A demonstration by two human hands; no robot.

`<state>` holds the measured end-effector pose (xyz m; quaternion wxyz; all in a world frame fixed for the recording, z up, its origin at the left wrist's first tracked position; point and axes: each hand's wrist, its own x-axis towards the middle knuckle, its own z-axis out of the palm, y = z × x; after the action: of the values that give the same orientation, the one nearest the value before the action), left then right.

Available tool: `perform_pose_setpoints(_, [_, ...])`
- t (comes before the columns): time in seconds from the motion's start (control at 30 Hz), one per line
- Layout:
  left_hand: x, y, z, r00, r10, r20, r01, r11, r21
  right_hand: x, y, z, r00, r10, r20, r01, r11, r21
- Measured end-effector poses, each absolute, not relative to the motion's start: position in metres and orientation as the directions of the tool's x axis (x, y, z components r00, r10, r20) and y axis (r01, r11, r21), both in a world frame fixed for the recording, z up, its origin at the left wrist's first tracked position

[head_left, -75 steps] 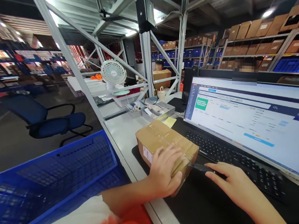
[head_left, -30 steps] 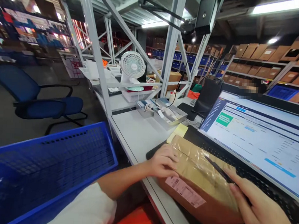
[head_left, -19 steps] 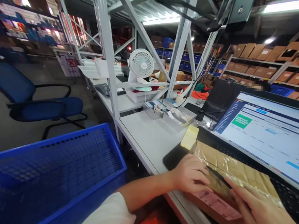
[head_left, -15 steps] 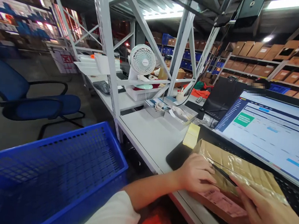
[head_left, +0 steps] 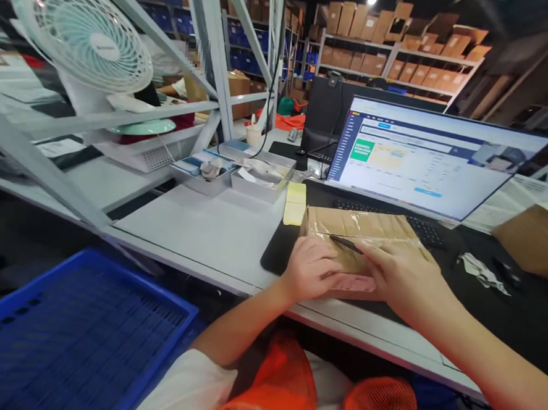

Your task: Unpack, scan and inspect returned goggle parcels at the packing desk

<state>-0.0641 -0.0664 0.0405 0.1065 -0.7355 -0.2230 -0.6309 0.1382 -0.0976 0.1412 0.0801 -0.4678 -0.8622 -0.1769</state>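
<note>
A taped brown cardboard box (head_left: 366,223) lies on the black desk mat, with a pink label (head_left: 355,284) on its near side. My left hand (head_left: 311,266) is closed over the box's near left edge, fingers bent against the cardboard. Between the fingers of my right hand (head_left: 397,271) is a slim black tool (head_left: 345,242) that looks like a box cutter. Its tip rests at the taped seam on top of the box, close to my left fingers. Whether the blade is in the tape cannot be made out.
Behind the box stand a monitor (head_left: 425,158) and a keyboard (head_left: 421,229). Yellow sticky notes (head_left: 295,203) and grey trays (head_left: 261,182) are to the left. A blue crate (head_left: 75,335) sits below the desk's left edge. Metal posts (head_left: 217,71) and a fan (head_left: 89,39) rise beyond.
The camera view has swung right, so the monitor and desk show more fully. The tool's tip has shifted left along the seam, nearer my left hand, which still holds the box.
</note>
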Motion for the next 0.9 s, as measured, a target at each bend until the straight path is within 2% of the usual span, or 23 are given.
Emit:
perform_pose_setpoints(0.1, [-0.066,-0.067,0.040,0.109,0.209,0.972,0.464,-0.875,0.137,0.149,-0.099,0.141,-0.533,0.794,0.293,0.840,0.454,0.297])
perform_pose_setpoints(0.2, [-0.067,-0.064,0.039,0.111,0.227,0.968,0.451,-0.879,0.154,0.180,-0.102,0.141,-0.458,0.825,0.332,0.872,0.346,0.345])
perform_pose_setpoints(0.37, [-0.070,-0.068,0.041,0.141,0.255,0.957,0.457,-0.874,0.165,0.286,-0.104,0.138,-0.347,0.846,0.405,0.925,0.237,0.297])
perform_pose_setpoints(0.47, [-0.080,-0.075,0.061,0.252,0.346,0.904,0.462,-0.864,0.202,0.366,-0.090,0.123,-0.181,0.892,0.413,0.957,0.063,0.283])
perform_pose_setpoints(0.57, [-0.092,-0.064,0.104,0.512,0.506,0.694,0.431,-0.850,0.302,0.423,-0.064,0.088,-0.198,0.906,0.375,0.978,0.160,0.131])
perform_pose_setpoints(0.63, [-0.093,-0.039,0.137,0.613,0.613,0.499,0.524,-0.787,0.325,0.436,-0.046,0.060,-0.246,0.899,0.363,0.969,0.242,0.057])
perform_pose_setpoints(0.77, [-0.077,0.021,0.181,0.704,0.699,0.130,0.683,-0.715,0.149,0.408,-0.018,0.034,-0.214,0.923,0.319,0.967,0.247,-0.067])
perform_pose_setpoints(0.83, [-0.064,0.034,0.188,0.720,0.694,-0.009,0.692,-0.717,0.080,0.376,-0.013,0.046,-0.166,0.903,0.395,0.954,0.249,-0.169])
perform_pose_setpoints(0.9, [-0.053,0.032,0.188,0.742,0.668,-0.057,0.667,-0.744,-0.038,0.340,-0.015,0.068,-0.138,0.859,0.493,0.886,0.329,-0.325])
